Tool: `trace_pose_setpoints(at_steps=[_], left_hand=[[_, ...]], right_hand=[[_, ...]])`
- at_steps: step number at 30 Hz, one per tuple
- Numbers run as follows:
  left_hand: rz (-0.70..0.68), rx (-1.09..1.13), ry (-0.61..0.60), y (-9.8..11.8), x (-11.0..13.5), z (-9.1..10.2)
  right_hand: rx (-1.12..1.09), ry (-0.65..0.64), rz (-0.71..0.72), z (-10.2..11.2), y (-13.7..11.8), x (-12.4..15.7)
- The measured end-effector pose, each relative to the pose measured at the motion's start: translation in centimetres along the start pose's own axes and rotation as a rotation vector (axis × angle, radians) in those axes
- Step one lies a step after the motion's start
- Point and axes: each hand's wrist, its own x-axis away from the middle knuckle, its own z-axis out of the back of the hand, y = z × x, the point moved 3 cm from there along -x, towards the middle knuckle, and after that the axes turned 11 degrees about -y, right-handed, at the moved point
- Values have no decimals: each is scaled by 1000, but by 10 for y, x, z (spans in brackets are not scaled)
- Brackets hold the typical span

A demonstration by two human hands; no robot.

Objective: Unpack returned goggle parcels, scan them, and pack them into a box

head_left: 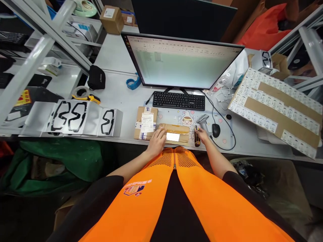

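Note:
My left hand rests on the left end of a small taped cardboard parcel at the desk's front edge, fingers laid over it. My right hand is closed on a yellow and black utility knife just right of that parcel. A second cardboard box with a white shipping label lies to the left of the parcel. A grey barcode scanner stands behind my right hand.
A black keyboard and a monitor sit behind the parcels, a black mouse to the right. Silver packets with black outlines lie left. A large flattened carton with labels lies right. Tape rolls sit at left.

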Motion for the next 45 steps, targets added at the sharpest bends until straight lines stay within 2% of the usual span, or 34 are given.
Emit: trace_pose_setpoints(at_steps=[2, 5, 7, 9, 11, 13, 16, 19, 21, 24, 26, 28, 30, 32, 33, 35, 37, 38, 42, 45], left_hand=[[-9, 22, 10, 0, 19, -15], [-48, 45, -40, -4, 38, -31], [-81, 51, -84, -7, 42, -32], [-96, 48, -125, -8, 40, -26], [-100, 36, -156, -7, 33, -16], [-129, 20, -190, -3, 20, -5], [-218, -5, -288, 6, -7, 10], [-227, -75, -381, 12, -35, 23], [-202, -130, -391, 12, -47, 32], [-197, -111, -345, 4, -53, 49], [-224, -80, -327, -7, -52, 60], [-233, -102, -316, -22, -51, 72], [-208, -156, -304, -42, -54, 83], [-168, -187, -307, -64, -57, 92], [-150, -186, -315, -75, -57, 95], [-120, -171, -314, -93, -56, 98], [-108, -165, -283, -103, -52, 96], [-109, -168, -261, -106, -50, 94], [-126, -167, -201, -100, -48, 82], [-135, -121, -164, -96, -54, 79]], right_hand=[[21, 29, 2, -1, -1, 0], [85, 102, 40, -4, -13, 7], [130, 122, 128, -9, -29, 15], [214, 70, 293, -18, -50, 26], [358, -34, 470, -29, -73, 38], [531, -135, 562, -39, -94, 48], [737, -234, 557, -47, -117, 59], [772, -294, 504, -45, -130, 62], [681, -308, 451, -36, -132, 57], [469, -283, 363, -18, -130, 37], [381, -269, 278, -10, -128, 22], [405, -215, 230, -7, -130, 17], [528, -82, 314, -10, -140, 24], [672, 0, 512, -23, -151, 45], [738, -52, 628, -33, -154, 57], [851, -323, 816, -55, -151, 82], [964, -576, 867, -71, -140, 101], [1022, -625, 849, -75, -135, 106], [1212, -547, 766, -73, -130, 110], [1271, -492, 772, -59, -136, 105]])
